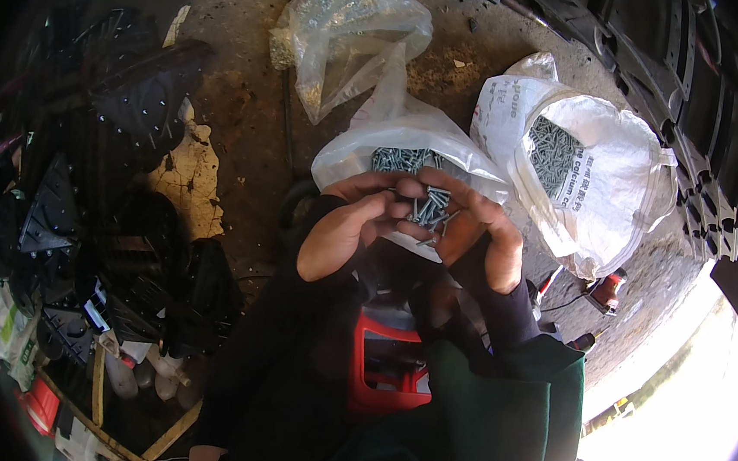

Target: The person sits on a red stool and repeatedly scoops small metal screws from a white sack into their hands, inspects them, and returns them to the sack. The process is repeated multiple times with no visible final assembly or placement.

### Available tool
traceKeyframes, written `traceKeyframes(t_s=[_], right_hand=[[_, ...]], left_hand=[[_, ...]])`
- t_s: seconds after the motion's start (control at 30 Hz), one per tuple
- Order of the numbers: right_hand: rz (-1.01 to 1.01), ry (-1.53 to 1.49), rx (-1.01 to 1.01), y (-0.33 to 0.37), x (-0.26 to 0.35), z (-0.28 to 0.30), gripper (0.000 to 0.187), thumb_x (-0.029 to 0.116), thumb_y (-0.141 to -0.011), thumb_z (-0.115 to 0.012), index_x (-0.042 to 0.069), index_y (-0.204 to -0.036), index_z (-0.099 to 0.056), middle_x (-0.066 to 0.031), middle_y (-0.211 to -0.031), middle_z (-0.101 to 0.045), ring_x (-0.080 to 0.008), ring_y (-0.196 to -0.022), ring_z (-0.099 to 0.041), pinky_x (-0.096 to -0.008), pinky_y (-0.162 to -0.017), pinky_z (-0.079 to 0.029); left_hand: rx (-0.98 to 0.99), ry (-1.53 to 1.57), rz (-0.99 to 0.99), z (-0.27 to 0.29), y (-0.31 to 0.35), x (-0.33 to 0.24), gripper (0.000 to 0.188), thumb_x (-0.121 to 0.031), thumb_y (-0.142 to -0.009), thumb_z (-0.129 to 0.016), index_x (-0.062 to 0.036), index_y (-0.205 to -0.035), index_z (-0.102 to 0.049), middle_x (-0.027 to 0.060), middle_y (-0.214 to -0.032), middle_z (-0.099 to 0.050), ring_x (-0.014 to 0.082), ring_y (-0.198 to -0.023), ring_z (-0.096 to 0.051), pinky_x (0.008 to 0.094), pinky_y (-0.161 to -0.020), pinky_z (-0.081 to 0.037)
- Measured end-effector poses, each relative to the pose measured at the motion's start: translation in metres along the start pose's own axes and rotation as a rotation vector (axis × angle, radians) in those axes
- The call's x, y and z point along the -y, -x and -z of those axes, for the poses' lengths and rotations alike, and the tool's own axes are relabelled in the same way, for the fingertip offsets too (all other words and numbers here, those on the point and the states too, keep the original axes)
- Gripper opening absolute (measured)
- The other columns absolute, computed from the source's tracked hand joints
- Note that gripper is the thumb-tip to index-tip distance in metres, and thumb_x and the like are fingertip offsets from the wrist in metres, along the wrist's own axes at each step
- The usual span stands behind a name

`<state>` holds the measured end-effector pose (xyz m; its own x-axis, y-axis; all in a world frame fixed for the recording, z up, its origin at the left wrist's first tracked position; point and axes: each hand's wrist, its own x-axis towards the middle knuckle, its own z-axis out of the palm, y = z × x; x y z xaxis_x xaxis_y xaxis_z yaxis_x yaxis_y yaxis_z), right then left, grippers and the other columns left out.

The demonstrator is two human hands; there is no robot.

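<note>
We seem to be sorting screws (430, 208), cupped in our right hand (481, 222), its fingers curled around them. Our left hand (352, 220) meets them; we cannot tell its grip. Next probably calls for steady cupping near the bag (345, 153) just beyond the fingers.

Blown-out daylight glare at lower right, rainbow flare along that rim; left side dim, black plastic parts (51, 214) nearly lost in shadow. Fisheye bends outer edges, corners black; silver metal screws (430, 209) mid-frame readable, slightly soft.
</note>
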<state>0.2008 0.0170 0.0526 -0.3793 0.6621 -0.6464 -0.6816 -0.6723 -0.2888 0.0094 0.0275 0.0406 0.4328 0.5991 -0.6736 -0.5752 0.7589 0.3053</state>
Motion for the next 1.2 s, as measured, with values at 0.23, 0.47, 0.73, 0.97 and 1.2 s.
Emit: traceKeyframes(t_s=[0.23, 0.47, 0.73, 0.97, 1.2], right_hand=[[0.072, -0.002, 0.024, -0.002, 0.007, 0.003, 0.063, 0.037, -0.097, -0.049, -0.010, -0.137, -0.045, -0.0216, -0.127, -0.055, -0.0313, -0.117, -0.056, -0.0454, -0.100, -0.044], [0.072, 0.302, -0.063, -0.011, 0.006, 0.010, 0.059, 0.041, -0.101, -0.046, -0.010, -0.130, -0.049, -0.0202, -0.119, -0.059, -0.0299, -0.106, -0.060, -0.0438, -0.095, -0.046], [-0.159, -0.143, -0.018, -0.033, -0.015, 0.005, 0.055, 0.042, -0.103, -0.042, -0.006, -0.126, -0.055, -0.0243, -0.119, -0.060, -0.0360, -0.107, -0.061, -0.0457, -0.097, -0.047], [-0.261, -0.244, -0.074, -0.030, -0.020, -0.003, 0.052, 0.040, -0.103, -0.043, -0.005, -0.125, -0.057, -0.0233, -0.119, -0.062, -0.0336, -0.103, -0.064, -0.0423, -0.092, -0.051], [-0.303, -0.427, 0.073, -0.033, -0.028, 0.001, 0.043, 0.033, -0.105, -0.037, -0.003, -0.120, -0.055, -0.0175, -0.104, -0.060, -0.0313, -0.093, -0.065, -0.0400, -0.079, -0.054]], left_hand=[[-0.084, -0.134, -0.056, -0.001, 0.004, -0.007, 0.028, -0.006, -0.101, -0.047, 0.0094, -0.121, -0.058, 0.0213, -0.113, -0.066, 0.0296, -0.101, -0.069, 0.0403, -0.093, -0.056], [-0.128, -0.126, 0.003, 0.001, 0.014, -0.020, 0.030, -0.007, -0.100, -0.051, 0.0099, -0.125, -0.056, 0.0228, -0.111, -0.068, 0.0302, -0.102, -0.070, 0.0377, -0.091, -0.057], [-0.163, -1.216, -0.423, -0.032, 0.026, 0.002, 0.018, 0.000, -0.095, -0.059, -0.0019, -0.111, -0.068, 0.0142, -0.099, -0.074, 0.0155, -0.088, -0.073, 0.0285, -0.079, -0.057], [-0.154, -1.319, -0.470, -0.035, 0.030, -0.003, 0.017, 0.000, -0.093, -0.062, -0.0022, -0.109, -0.068, 0.0138, -0.096, -0.074, 0.0174, -0.085, -0.074, 0.0288, -0.074, -0.058], [-0.155, -0.589, -0.356, -0.042, 0.030, -0.007, 0.018, -0.012, -0.101, -0.054, -0.0005, -0.113, -0.061, 0.0154, -0.110, -0.069, 0.0207, -0.087, -0.072, 0.0293, -0.072, -0.057]])
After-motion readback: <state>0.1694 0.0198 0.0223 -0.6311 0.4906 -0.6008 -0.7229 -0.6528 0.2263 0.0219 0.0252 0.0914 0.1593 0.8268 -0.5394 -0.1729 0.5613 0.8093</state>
